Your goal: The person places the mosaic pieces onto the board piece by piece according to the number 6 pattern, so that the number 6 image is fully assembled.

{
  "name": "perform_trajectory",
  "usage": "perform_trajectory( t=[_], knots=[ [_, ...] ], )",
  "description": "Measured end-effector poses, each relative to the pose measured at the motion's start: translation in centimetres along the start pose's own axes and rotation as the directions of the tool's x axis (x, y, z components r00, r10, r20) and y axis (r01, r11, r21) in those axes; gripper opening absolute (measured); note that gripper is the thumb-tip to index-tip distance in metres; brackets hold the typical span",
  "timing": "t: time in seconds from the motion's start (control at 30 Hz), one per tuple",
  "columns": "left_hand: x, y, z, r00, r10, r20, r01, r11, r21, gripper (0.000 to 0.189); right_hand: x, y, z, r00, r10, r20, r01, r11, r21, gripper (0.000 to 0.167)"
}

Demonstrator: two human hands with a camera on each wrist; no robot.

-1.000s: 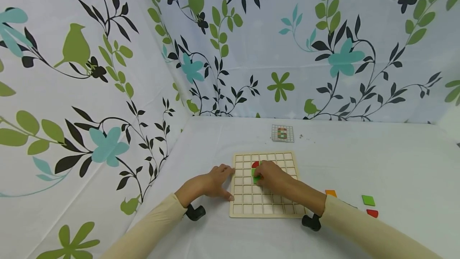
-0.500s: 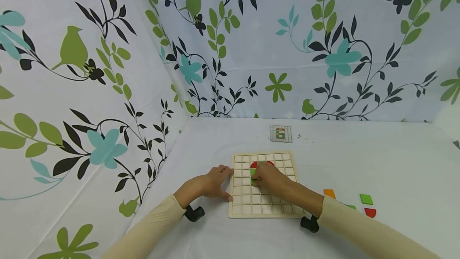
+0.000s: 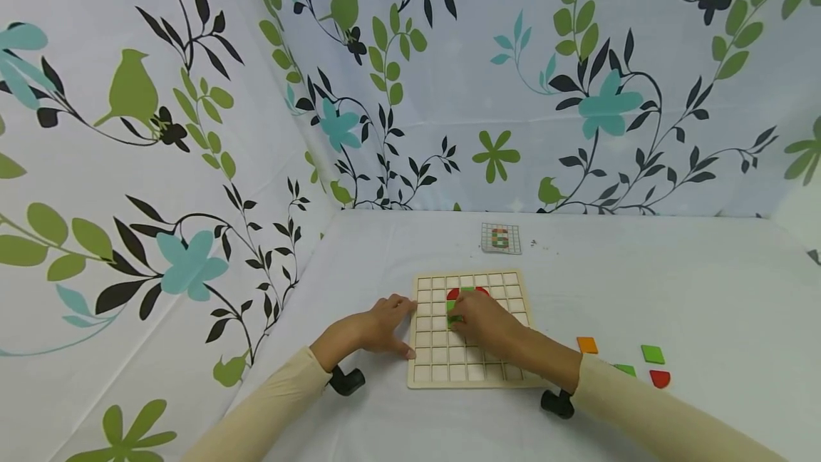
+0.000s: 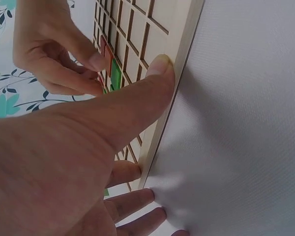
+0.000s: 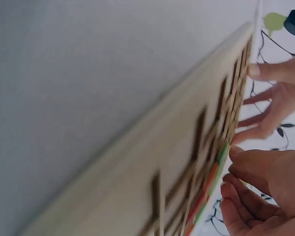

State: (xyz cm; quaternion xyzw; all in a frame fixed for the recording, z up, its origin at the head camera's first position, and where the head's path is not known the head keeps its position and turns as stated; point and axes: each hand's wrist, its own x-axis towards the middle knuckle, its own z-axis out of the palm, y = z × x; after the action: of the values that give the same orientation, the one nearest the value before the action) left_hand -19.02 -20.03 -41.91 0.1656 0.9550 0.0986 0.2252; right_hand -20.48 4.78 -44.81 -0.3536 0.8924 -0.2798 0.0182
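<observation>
A pale wooden grid board (image 3: 423,375) lies on the white-covered table. The left hand (image 3: 380,326) rests at its left edge; in the left wrist view the thumb (image 4: 160,73) lies along the border and the other fingers are spread. Over the upper middle, the right hand (image 3: 485,316) has bent fingers with the tips right at the coloured tiles. Red pieces (image 3: 452,294) and green tiles (image 3: 467,289) show around it. The left wrist view shows an orange-red tile (image 4: 108,55) beside that thumb and a green tile (image 4: 116,74); whether the fingers pinch one I cannot tell.
An orange tile (image 3: 586,345), two green tiles (image 3: 653,354) and a red piece (image 3: 660,378) lie right of the board. Behind it, a small grid card (image 3: 501,238) bears a coloured pattern. Patterned cloth (image 3: 410,91) hangs at the back and left.
The right hand has shifted slightly left, and a red piece now shows to the right of its fingers on the board. The left hand stays at the board's edge.
</observation>
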Motion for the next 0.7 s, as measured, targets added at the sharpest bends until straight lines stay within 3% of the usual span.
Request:
perform_trajectory(
  t=[0.27,0.4,0.7],
  knots=[
    [0.3,-0.2,0.4,1.0,0.002,-0.01,-0.002,1.0,0.005,0.093,-3.3,2.5,-3.8,0.985,0.157,-0.068,-0.144,0.977,0.158,0.022],
    [0.2,-0.2,0.4,1.0,0.009,-0.012,-0.009,1.0,-0.001,0.093,-6.1,4.3,-6.5,0.974,0.177,-0.142,-0.155,0.976,0.154,0.021],
    [0.5,-0.4,0.3,1.0,0.019,-0.003,-0.019,1.0,-0.008,0.091,-13.7,9.1,-11.1,0.92,0.344,-0.19,-0.328,0.938,0.108,0.03]
  ],
)
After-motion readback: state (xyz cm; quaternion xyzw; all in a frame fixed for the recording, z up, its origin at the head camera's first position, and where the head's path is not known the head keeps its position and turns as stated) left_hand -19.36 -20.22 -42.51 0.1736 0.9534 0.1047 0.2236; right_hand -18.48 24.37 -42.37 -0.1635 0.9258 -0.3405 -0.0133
